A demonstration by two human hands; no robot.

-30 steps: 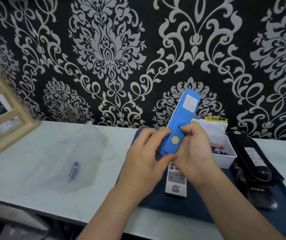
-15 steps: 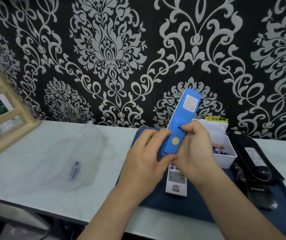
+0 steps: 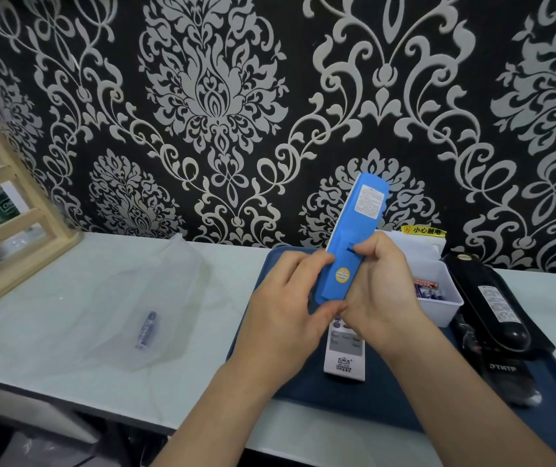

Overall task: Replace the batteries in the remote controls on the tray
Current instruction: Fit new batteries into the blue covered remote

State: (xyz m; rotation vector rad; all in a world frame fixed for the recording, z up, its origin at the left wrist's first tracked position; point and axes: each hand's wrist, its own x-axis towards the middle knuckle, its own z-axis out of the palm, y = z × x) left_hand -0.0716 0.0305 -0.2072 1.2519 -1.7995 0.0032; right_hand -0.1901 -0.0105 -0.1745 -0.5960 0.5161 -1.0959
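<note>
I hold a blue remote upright above the dark blue tray, its back side facing me, with a white label near the top and a yellow sticker on the battery cover. My left hand grips its lower end from the left. My right hand grips it from the right, thumb pressing at the notch of the cover. A white remote lies on the tray under my hands. A black remote lies at the tray's right. A white box holds batteries.
A clear plastic bag with one battery inside lies on the white table to the left. A wooden rack stands at the far left. Another black remote sits on the tray's right front. Patterned wall behind.
My right thumb has slid slightly up the back of the blue remote to the cover notch. The remote and my left hand have barely moved.
</note>
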